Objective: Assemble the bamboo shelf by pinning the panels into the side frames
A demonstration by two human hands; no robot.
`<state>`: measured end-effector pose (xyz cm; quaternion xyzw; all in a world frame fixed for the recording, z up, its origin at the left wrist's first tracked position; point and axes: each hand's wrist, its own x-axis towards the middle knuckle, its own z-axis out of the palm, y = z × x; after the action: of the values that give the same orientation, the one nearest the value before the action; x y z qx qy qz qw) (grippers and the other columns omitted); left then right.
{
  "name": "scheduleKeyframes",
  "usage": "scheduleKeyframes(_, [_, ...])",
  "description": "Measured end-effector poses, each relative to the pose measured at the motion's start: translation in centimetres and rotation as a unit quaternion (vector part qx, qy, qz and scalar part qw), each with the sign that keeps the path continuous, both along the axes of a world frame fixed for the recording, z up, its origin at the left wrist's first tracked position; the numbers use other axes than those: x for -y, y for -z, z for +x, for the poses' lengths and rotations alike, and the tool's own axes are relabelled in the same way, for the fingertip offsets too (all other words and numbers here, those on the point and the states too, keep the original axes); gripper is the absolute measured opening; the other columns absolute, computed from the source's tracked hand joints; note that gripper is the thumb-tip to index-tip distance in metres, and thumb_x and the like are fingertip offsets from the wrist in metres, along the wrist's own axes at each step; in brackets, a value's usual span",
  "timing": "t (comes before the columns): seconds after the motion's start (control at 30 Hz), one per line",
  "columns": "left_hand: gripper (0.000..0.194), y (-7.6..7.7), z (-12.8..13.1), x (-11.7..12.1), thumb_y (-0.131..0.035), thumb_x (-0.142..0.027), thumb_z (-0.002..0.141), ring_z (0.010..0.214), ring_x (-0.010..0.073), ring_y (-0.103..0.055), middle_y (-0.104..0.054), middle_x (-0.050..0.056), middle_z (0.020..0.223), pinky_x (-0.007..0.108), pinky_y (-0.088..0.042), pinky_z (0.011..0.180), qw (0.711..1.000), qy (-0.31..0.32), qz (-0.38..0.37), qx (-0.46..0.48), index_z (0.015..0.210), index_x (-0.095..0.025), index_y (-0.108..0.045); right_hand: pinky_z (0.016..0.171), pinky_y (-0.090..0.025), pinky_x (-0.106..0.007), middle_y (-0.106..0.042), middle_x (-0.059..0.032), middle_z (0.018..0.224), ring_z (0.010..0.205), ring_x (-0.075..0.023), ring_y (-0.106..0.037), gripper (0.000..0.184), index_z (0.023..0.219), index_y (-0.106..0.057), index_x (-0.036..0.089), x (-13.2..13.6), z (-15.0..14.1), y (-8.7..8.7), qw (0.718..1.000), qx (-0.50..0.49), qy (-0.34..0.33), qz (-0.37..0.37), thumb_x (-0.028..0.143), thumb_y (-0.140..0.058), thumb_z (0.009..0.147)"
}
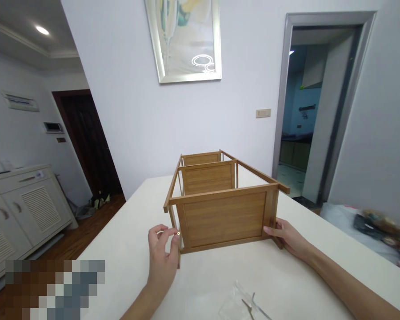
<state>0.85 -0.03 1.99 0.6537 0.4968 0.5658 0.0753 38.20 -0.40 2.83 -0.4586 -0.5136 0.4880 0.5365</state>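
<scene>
A bamboo shelf rack (220, 200) lies on its side on the white table (130, 231), its nearest panel facing me. My left hand (162, 260) is at the rack's near left leg, thumb and fingers pinched around a small metal screw at the leg's lower corner. My right hand (288, 238) rests against the rack's near right leg, its fingers laid on the wood and steadying it.
A clear plastic bag with a metal hex key (250, 304) lies on the table near the front edge. A white cabinet (23, 204) stands at the left. A dark door is behind it, an open doorway at the right, clutter at the far right.
</scene>
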Motion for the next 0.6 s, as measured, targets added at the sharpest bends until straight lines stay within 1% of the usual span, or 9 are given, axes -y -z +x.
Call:
scheduleKeyframes(0.1, [0.027, 0.1, -0.8, -1.2, -0.051, -0.043, 0.090, 0.123, 0.0299, -0.045, -0.043, 0.011, 0.126, 0.023, -0.049, 0.051, 0.995, 0.053, -0.074, 0.045, 0.090, -0.023, -0.069, 0.089, -0.052, -0.041, -0.072, -0.0109, 0.104, 0.099, -0.0300, -0.066, 0.050, 0.097, -0.066, 0.020, 0.1, 0.5, -0.3, 0.993, 0.089, 0.072, 0.039, 0.058, -0.076, 0.066])
scheduleKeyframes(0.17, [0.028, 0.5, -0.8, -1.6, -0.052, -0.044, 0.090, 0.126, 0.0298, -0.044, -0.042, 0.010, 0.131, 0.023, -0.051, 0.056, 0.988, 0.111, -0.100, 0.046, 0.088, -0.023, -0.071, 0.083, -0.052, -0.041, -0.071, -0.0095, 0.095, 0.091, -0.0288, -0.065, 0.047, 0.088, -0.061, 0.021, 0.2, 1.2, -0.3, 0.965, 0.187, 0.176, 0.052, 0.064, -0.069, 0.070])
scheduleKeyframes(0.23, [0.029, 0.8, -0.5, -1.8, -0.052, -0.045, 0.089, 0.125, 0.0294, -0.046, -0.043, 0.011, 0.132, 0.024, -0.052, 0.058, 0.980, 0.153, -0.119, 0.044, 0.088, -0.023, -0.071, 0.071, -0.050, -0.040, -0.065, -0.0066, 0.078, 0.076, -0.0265, -0.062, 0.047, 0.077, -0.053, 0.023, 0.5, 1.5, -0.3, 0.905, 0.289, 0.301, 0.076, 0.068, -0.063, 0.071])
scheduleKeyframes(0.3, [0.031, 1.0, -0.1, -1.8, -0.053, -0.047, 0.088, 0.120, 0.0286, -0.049, -0.047, 0.012, 0.125, 0.025, -0.051, 0.058, 0.975, 0.173, -0.130, 0.039, 0.089, -0.023, -0.072, 0.062, -0.046, -0.038, -0.057, -0.0033, 0.069, 0.065, -0.0227, -0.055, 0.044, 0.072, -0.045, 0.025, 1.2, 0.8, -0.7, 0.834, 0.372, 0.375, 0.158, 0.067, -0.060, 0.075])
scheduleKeyframes(0.33, [0.032, 1.1, 0.1, -1.8, -0.053, -0.048, 0.088, 0.116, 0.0281, -0.051, -0.050, 0.012, 0.119, 0.025, -0.051, 0.059, 0.975, 0.175, -0.133, 0.035, 0.089, -0.022, -0.072, 0.061, -0.044, -0.037, -0.055, -0.0028, 0.069, 0.063, -0.0214, -0.052, 0.042, 0.072, -0.043, 0.026, 1.5, 0.0, -1.2, 0.802, 0.402, 0.378, 0.229, 0.063, -0.061, 0.078])
scheduleKeyframes(0.4, [0.034, 1.2, 0.3, -1.8, -0.054, -0.050, 0.087, 0.108, 0.0265, -0.055, -0.053, 0.010, 0.108, 0.029, -0.053, 0.064, 0.977, 0.169, -0.127, 0.027, 0.087, -0.022, -0.072, 0.063, -0.045, -0.035, -0.055, -0.0041, 0.073, 0.068, -0.0211, -0.053, 0.028, 0.079, -0.047, 0.025, 2.2, -2.7, -2.6, 0.756, 0.434, 0.313, 0.377, 0.048, -0.062, 0.084])
scheduleKeyframes(0.47, [0.034, 1.3, 0.4, -1.9, -0.054, -0.050, 0.088, 0.105, 0.0254, -0.056, -0.054, 0.009, 0.103, 0.033, -0.054, 0.075, 0.981, 0.160, -0.111, 0.019, 0.084, -0.021, -0.071, 0.072, -0.049, -0.037, -0.060, -0.0070, 0.084, 0.081, -0.0229, -0.057, 0.016, 0.092, -0.052, 0.022, 2.2, -6.5, -4.6, 0.706, 0.441, 0.248, 0.496, 0.032, -0.064, 0.087])
scheduleKeyframes(0.53, [0.034, 1.4, 0.4, -1.9, -0.053, -0.050, 0.088, 0.104, 0.0247, -0.056, -0.055, 0.008, 0.104, 0.035, -0.052, 0.081, 0.982, 0.157, -0.101, 0.015, 0.081, -0.021, -0.071, 0.086, -0.047, -0.043, -0.064, -0.0095, 0.097, 0.095, -0.0252, -0.058, 0.020, 0.107, -0.054, 0.021, 1.6, -10.5, -6.9, 0.663, 0.448, 0.213, 0.560, 0.022, -0.061, 0.088])
scheduleKeyframes(0.6, [0.034, 1.6, 0.3, -2.0, -0.053, -0.050, 0.089, 0.102, 0.0243, -0.057, -0.056, 0.008, 0.103, 0.035, -0.052, 0.081, 0.982, 0.162, -0.100, 0.013, 0.081, -0.022, -0.070, 0.095, -0.042, -0.047, -0.064, -0.0129, 0.109, 0.107, -0.0273, -0.056, 0.024, 0.114, -0.054, 0.017, 0.4, -14.2, -9.1, 0.641, 0.463, 0.201, 0.577, 0.018, -0.055, 0.091])
